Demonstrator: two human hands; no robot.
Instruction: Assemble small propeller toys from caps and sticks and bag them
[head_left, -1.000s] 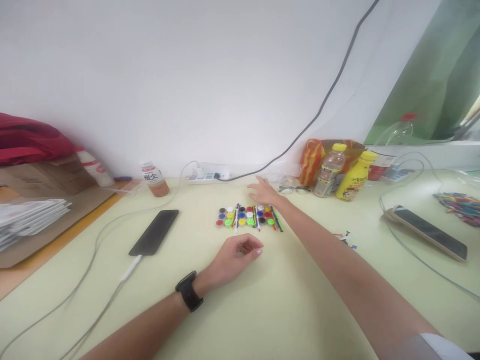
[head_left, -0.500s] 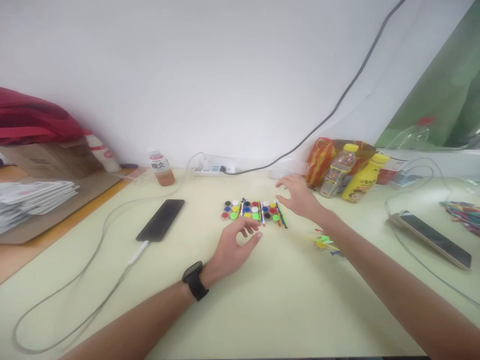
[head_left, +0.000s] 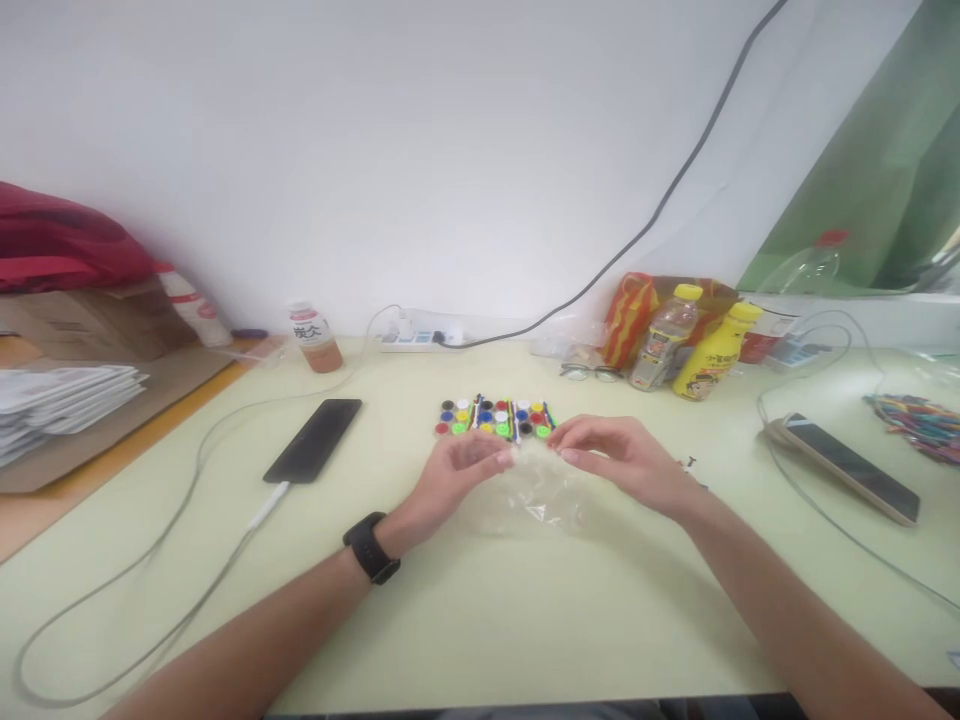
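The fingers of the left hand and the right hand were drawn in narrow, each set pinching the far edge of a clear plastic bag. Held at two spots a little apart, the film probably stayed spread rather than folding on itself; whether its mouth was open could not be told. The bag sat between the wrists, its body toward the near side of the table.

Just beyond the fingertips, coloured discs lay in rows, with thin sticks between the groups, seemingly as dividers. A few small parts lay beside the right forearm. Farther left, a black phone had a white cable plugged in, likely for charging. Glasses and bottles stood at the far right, perhaps to leave working room.
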